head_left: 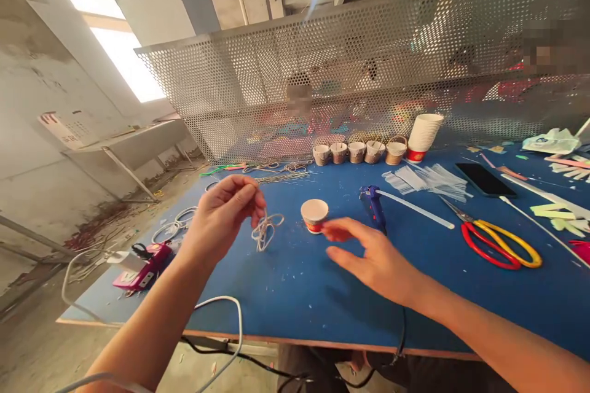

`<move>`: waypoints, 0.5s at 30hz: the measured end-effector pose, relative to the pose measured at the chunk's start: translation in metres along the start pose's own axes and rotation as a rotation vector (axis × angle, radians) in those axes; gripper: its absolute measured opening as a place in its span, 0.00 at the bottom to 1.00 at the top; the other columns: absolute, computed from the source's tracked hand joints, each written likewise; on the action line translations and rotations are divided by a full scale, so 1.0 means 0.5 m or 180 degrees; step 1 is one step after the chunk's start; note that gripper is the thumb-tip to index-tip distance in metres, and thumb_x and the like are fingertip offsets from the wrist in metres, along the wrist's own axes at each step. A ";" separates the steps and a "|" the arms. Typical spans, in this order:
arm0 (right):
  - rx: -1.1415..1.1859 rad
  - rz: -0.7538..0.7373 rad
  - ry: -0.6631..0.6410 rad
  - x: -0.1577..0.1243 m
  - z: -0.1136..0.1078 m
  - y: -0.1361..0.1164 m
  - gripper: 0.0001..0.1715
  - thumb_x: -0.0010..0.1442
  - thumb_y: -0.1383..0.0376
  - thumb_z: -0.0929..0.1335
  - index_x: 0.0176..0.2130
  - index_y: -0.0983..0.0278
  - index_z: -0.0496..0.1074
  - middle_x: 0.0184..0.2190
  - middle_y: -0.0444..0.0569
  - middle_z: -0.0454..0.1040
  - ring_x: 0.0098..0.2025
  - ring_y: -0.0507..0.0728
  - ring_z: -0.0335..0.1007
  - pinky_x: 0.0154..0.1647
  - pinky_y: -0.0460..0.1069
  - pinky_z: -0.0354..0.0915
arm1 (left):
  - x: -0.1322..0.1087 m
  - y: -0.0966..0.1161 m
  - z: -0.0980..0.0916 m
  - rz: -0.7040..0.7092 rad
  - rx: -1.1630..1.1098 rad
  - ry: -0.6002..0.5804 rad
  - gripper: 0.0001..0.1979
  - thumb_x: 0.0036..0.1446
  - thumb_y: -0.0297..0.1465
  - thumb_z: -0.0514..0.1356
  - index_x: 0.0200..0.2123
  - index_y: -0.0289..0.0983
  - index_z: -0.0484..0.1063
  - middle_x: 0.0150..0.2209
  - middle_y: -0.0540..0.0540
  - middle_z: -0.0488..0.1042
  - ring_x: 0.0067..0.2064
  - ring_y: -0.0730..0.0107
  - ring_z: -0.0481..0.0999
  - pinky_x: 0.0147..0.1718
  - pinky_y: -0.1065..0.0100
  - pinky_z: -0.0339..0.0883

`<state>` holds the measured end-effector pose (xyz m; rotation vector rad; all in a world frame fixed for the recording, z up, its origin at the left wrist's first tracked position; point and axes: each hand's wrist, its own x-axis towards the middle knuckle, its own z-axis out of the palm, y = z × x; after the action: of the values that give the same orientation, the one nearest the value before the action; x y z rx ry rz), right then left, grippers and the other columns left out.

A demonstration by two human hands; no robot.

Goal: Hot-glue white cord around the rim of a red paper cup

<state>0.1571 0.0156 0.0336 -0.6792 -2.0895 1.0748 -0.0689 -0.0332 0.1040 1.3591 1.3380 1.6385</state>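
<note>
My left hand (pixel 230 206) is closed in a pinch above the table, and a loosely looped bundle of pale cord (pixel 264 232) hangs from its fingertips. A small paper cup (pixel 314 215) with a red band low on its side stands on the blue tabletop between my hands. Fingers apart, my right hand (pixel 364 252) is just to the right of the cup, with nothing in it; whether the fingertips touch the cup I cannot tell. Behind that hand, a blue glue gun (pixel 373 206) with a long translucent glue stick lies on the table.
Several small cord-wrapped baskets (pixel 356 152) line the back beside stacked paper cups (pixel 424 137). To the right lie scissors (pixel 498 245), a phone (pixel 486 179) and clear strips (pixel 426 179). A pink power strip (pixel 144 267) sits left. A perforated metal screen (pixel 258 86) closes off the rear.
</note>
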 end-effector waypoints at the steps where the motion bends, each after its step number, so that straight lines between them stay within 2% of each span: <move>1: 0.0361 -0.0124 -0.0071 0.026 0.026 -0.020 0.20 0.56 0.59 0.68 0.49 0.60 0.67 0.46 0.49 0.73 0.48 0.56 0.68 0.51 0.53 0.64 | -0.010 0.009 0.019 -0.0065 -0.0106 -0.0166 0.04 0.52 0.30 0.61 0.28 0.36 0.69 0.21 0.50 0.72 0.19 0.74 0.69 0.16 0.74 0.62; 2: 0.0718 -0.0232 -0.0229 0.050 0.050 -0.035 0.25 0.53 0.58 0.70 0.50 0.59 0.66 0.47 0.49 0.72 0.49 0.56 0.67 0.52 0.53 0.63 | -0.017 0.018 0.033 -0.0128 -0.0187 -0.0319 0.04 0.52 0.30 0.61 0.28 0.36 0.70 0.21 0.50 0.72 0.19 0.75 0.69 0.15 0.74 0.62; 3: 0.1085 -0.0269 -0.0434 0.069 0.071 -0.046 0.27 0.51 0.57 0.71 0.49 0.59 0.66 0.43 0.47 0.73 0.46 0.55 0.69 0.49 0.52 0.64 | -0.021 0.026 0.041 -0.0163 -0.0248 -0.0414 0.03 0.52 0.29 0.61 0.28 0.36 0.70 0.21 0.50 0.72 0.18 0.75 0.69 0.15 0.74 0.61; 4: 0.1468 -0.0197 -0.0825 0.081 0.087 -0.053 0.24 0.52 0.56 0.71 0.47 0.60 0.67 0.37 0.45 0.74 0.38 0.53 0.71 0.43 0.50 0.67 | -0.022 0.034 0.042 -0.0160 -0.0297 -0.0407 0.03 0.53 0.28 0.60 0.28 0.36 0.71 0.21 0.50 0.72 0.18 0.76 0.68 0.14 0.75 0.61; 5: 0.1836 0.0082 -0.1142 0.085 0.097 -0.055 0.21 0.54 0.55 0.70 0.45 0.62 0.68 0.30 0.43 0.74 0.29 0.50 0.70 0.34 0.47 0.67 | -0.020 0.044 0.037 -0.0111 -0.0345 -0.0296 0.02 0.53 0.27 0.60 0.28 0.35 0.71 0.20 0.50 0.71 0.18 0.77 0.68 0.13 0.76 0.60; 7: 0.2194 0.0718 -0.1485 0.067 0.095 -0.047 0.16 0.57 0.54 0.67 0.38 0.65 0.70 0.19 0.38 0.67 0.17 0.46 0.59 0.20 0.43 0.58 | -0.004 0.068 0.010 0.0145 -0.0517 0.0301 0.02 0.52 0.24 0.60 0.28 0.34 0.71 0.19 0.51 0.68 0.18 0.79 0.67 0.13 0.79 0.57; 9: 0.2130 0.1174 -0.1380 0.019 0.061 -0.026 0.15 0.59 0.55 0.65 0.32 0.65 0.68 0.14 0.35 0.61 0.13 0.44 0.49 0.15 0.42 0.48 | 0.023 0.089 -0.031 0.0488 -0.0843 0.1145 0.06 0.50 0.17 0.58 0.29 0.33 0.71 0.18 0.52 0.64 0.20 0.81 0.66 0.15 0.80 0.58; 11: 0.1810 0.1537 -0.1359 -0.051 0.006 0.003 0.16 0.59 0.54 0.64 0.33 0.65 0.69 0.14 0.36 0.61 0.14 0.45 0.49 0.15 0.42 0.46 | 0.055 0.100 -0.074 0.0615 -0.1076 0.1926 0.11 0.52 0.13 0.53 0.27 0.32 0.68 0.19 0.52 0.64 0.22 0.83 0.64 0.19 0.82 0.59; 14: 0.1187 0.2126 -0.1160 -0.177 -0.090 0.052 0.22 0.57 0.48 0.64 0.32 0.65 0.70 0.13 0.37 0.58 0.15 0.45 0.47 0.16 0.43 0.44 | 0.100 0.084 -0.124 0.0399 -0.0956 0.2821 0.15 0.56 0.11 0.48 0.24 0.32 0.62 0.19 0.54 0.60 0.21 0.84 0.61 0.21 0.83 0.57; 15: 0.1059 0.2317 -0.1049 -0.221 -0.122 0.068 0.24 0.55 0.46 0.65 0.33 0.65 0.70 0.13 0.37 0.58 0.14 0.46 0.46 0.16 0.43 0.42 | 0.113 0.072 -0.134 0.0175 -0.0892 0.2975 0.16 0.57 0.10 0.46 0.23 0.32 0.60 0.18 0.55 0.58 0.21 0.84 0.59 0.21 0.84 0.56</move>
<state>0.2778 -0.0143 -0.0059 -1.1959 -1.8715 1.9961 -0.1436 -0.0138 0.1590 0.4365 1.4456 2.5287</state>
